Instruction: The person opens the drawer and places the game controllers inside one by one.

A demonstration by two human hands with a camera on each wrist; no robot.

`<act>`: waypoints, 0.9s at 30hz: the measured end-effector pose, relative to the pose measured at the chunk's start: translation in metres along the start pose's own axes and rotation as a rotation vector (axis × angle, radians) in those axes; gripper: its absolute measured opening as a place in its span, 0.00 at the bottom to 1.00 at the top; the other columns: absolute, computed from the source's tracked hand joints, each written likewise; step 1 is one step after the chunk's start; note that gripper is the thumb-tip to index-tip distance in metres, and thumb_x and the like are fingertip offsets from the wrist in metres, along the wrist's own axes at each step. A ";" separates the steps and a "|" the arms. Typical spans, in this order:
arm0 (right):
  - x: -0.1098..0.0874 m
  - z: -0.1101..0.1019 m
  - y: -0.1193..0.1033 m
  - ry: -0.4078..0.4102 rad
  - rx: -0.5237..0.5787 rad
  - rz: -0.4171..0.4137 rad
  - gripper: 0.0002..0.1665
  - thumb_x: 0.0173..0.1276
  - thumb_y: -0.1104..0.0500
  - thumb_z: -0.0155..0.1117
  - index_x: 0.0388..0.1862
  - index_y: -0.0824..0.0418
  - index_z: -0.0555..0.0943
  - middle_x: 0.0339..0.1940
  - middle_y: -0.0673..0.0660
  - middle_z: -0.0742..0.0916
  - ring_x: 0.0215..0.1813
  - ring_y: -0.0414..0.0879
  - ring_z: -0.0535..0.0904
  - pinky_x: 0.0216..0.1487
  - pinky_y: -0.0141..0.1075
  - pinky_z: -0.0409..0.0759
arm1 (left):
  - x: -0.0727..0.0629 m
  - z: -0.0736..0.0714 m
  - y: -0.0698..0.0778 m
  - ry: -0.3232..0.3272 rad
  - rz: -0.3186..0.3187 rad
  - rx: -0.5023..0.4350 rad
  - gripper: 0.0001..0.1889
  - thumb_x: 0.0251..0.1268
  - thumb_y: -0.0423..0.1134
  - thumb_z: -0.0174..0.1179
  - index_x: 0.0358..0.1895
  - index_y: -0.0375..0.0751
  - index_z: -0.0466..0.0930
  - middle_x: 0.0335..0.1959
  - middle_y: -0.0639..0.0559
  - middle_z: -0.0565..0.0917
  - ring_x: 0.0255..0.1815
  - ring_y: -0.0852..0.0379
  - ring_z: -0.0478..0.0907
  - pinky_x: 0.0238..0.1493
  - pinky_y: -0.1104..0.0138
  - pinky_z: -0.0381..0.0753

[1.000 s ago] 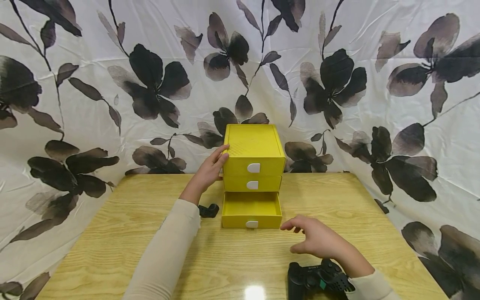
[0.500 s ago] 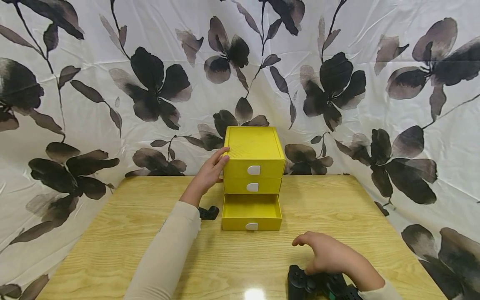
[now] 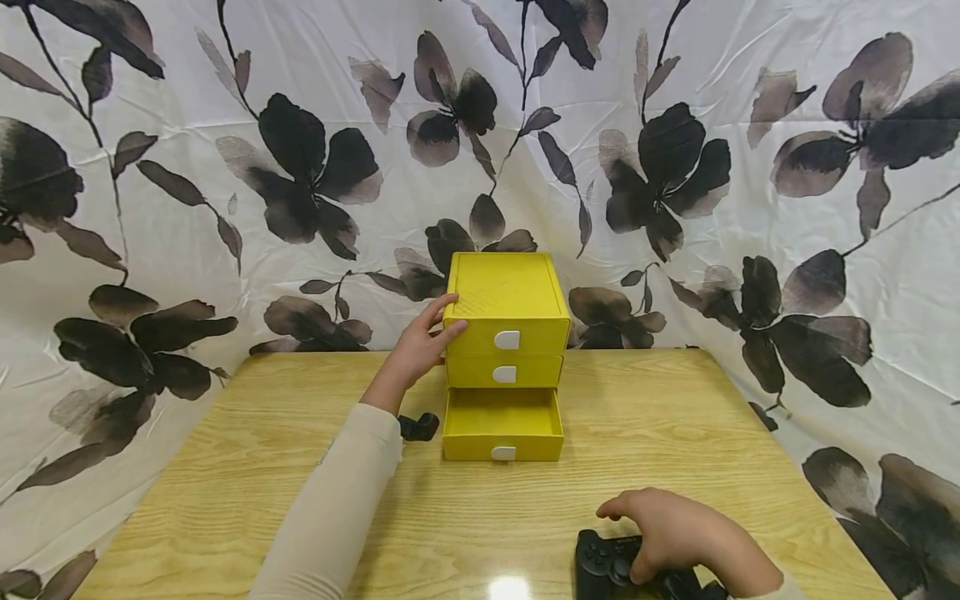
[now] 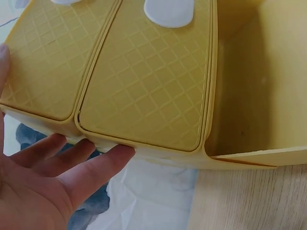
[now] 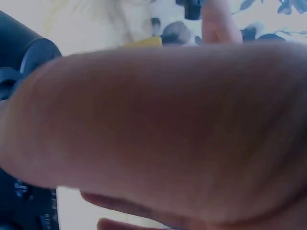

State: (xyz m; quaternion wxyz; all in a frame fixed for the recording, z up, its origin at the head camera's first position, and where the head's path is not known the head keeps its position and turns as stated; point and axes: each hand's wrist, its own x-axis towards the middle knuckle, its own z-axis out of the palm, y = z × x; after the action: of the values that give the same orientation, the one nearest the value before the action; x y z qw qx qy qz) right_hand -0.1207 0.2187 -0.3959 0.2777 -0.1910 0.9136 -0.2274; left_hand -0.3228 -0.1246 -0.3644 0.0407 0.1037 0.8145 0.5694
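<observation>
A yellow three-drawer unit (image 3: 510,287) stands at the back of the table, its bottom drawer (image 3: 467,447) pulled out and bare inside. My left hand (image 3: 411,352) rests against the unit's left side, thumb at the front edge. In the left wrist view the extended fingers (image 4: 98,172) touch the side wall. A black game controller (image 3: 595,568) lies near the table's front. Over it is my right hand (image 3: 686,533), fingers loosely bent and thumb down by the sticks; whether it touches is unclear. The right wrist view is mostly filled by that hand, with part of the controller at left.
Wooden table (image 3: 285,467) spreads around the unit. Behind and at both sides hangs a white cloth (image 3: 547,50) with dark flowers. A small black device (image 3: 420,427) shows beside my left wrist.
My right hand has moved from beside the open bottom drawer back toward the front and down over the controller. My left thumb has shifted slightly onto the unit's front; the drawer looks unmoved.
</observation>
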 end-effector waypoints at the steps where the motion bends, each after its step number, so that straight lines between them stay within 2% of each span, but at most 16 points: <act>1: 0.000 0.001 0.000 -0.009 0.009 0.010 0.39 0.41 0.66 0.76 0.58 0.58 0.79 0.52 0.53 0.84 0.54 0.55 0.80 0.46 0.46 0.79 | 0.000 0.000 0.000 0.009 0.000 0.006 0.33 0.58 0.65 0.59 0.68 0.83 0.58 0.76 0.51 0.60 0.71 0.42 0.67 0.55 0.44 0.79; 5: 0.001 0.004 0.001 -0.016 0.027 0.037 0.37 0.40 0.67 0.77 0.55 0.58 0.81 0.48 0.52 0.85 0.48 0.52 0.81 0.43 0.45 0.80 | 0.001 0.001 -0.001 0.035 0.001 0.039 0.33 0.56 0.67 0.59 0.67 0.83 0.59 0.75 0.51 0.61 0.71 0.43 0.67 0.53 0.46 0.81; 7: 0.001 0.007 0.001 -0.011 0.017 0.036 0.37 0.37 0.67 0.77 0.53 0.56 0.82 0.46 0.50 0.85 0.44 0.47 0.80 0.42 0.41 0.79 | 0.001 0.002 0.000 0.046 -0.001 0.051 0.33 0.55 0.68 0.59 0.66 0.83 0.59 0.75 0.51 0.62 0.70 0.43 0.68 0.52 0.48 0.82; 12: 0.003 0.015 0.005 0.002 -0.022 -0.004 0.38 0.31 0.69 0.77 0.48 0.50 0.82 0.39 0.41 0.82 0.35 0.37 0.72 0.38 0.32 0.74 | 0.001 0.004 0.002 0.059 0.017 0.093 0.34 0.55 0.70 0.56 0.67 0.82 0.58 0.74 0.49 0.63 0.69 0.42 0.69 0.48 0.53 0.84; 20: 0.008 0.021 0.007 0.013 -0.091 -0.032 0.37 0.32 0.71 0.78 0.46 0.48 0.82 0.36 0.37 0.81 0.34 0.34 0.71 0.38 0.30 0.74 | -0.001 0.006 0.003 0.067 0.024 0.111 0.34 0.55 0.71 0.56 0.68 0.80 0.59 0.74 0.47 0.63 0.69 0.40 0.69 0.51 0.50 0.83; 27: 0.010 0.023 0.008 0.015 -0.134 -0.060 0.38 0.32 0.70 0.79 0.47 0.48 0.81 0.37 0.36 0.80 0.35 0.33 0.71 0.39 0.30 0.74 | 0.001 0.005 -0.002 0.066 0.042 0.115 0.35 0.55 0.72 0.55 0.68 0.80 0.58 0.73 0.48 0.64 0.68 0.41 0.71 0.42 0.59 0.84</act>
State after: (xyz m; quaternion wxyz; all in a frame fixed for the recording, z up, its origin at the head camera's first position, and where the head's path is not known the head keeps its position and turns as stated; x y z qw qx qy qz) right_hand -0.1162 0.2138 -0.4214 0.2506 -0.2346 0.9227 -0.1753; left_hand -0.3230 -0.1203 -0.3676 -0.0041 0.1042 0.8445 0.5252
